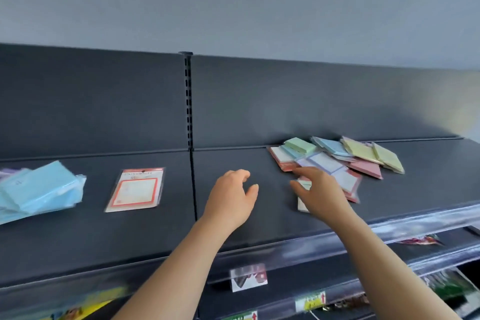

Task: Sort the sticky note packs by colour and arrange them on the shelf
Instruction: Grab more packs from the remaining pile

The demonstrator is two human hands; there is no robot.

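So, step: we judge we are picking the next pack from the mixed pile (337, 161) at the shelf's (233, 231) back right.
Right hand (320, 195): fingers spread over a pale pack (303, 199) at the pile's near edge; we cannot tell whether it grips.
Left hand (232, 195): empty, fingers loosely curled, mid-shelf.
Sorted: blue stack (41, 187) at left edge; red-bordered pack (136, 189) beside it, apart.
Tip: we should lift one pack cleanly, check its colour, then start or join its group.
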